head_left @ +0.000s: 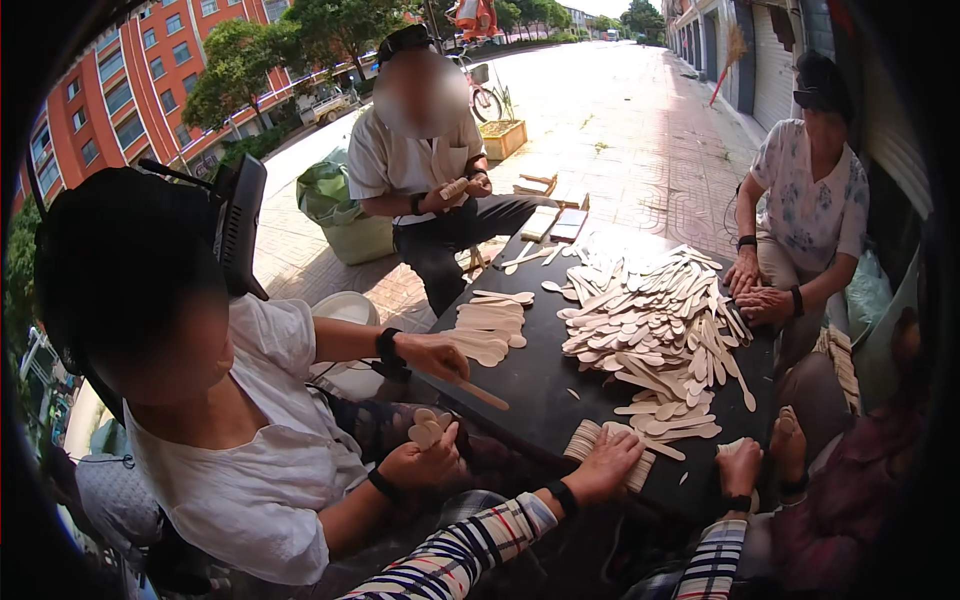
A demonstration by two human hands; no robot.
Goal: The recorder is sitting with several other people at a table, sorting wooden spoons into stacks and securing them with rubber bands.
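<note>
My left hand [608, 466] lies across a tight row of pale wooden spoons [582, 440] at the table's near edge. Its fingers stretch over the top of the row, and the thumb is hidden. Closed around a small bundle of wooden spoons [733, 446] is my right hand [739, 470], near the table's right corner; only the ends of the bundle show. A large loose heap of wooden spoons [650, 320] covers the middle of the dark table [530, 400], beyond both hands.
At left, a person [270, 440] holds several spoons and one flat stick, beside laid-out spoons [490, 325]. Another person [425, 170] across holds a bundle. One person [812, 200] sits at far right; a nearer hand [788, 450] there holds spoons. A green sack [345, 215] stands behind.
</note>
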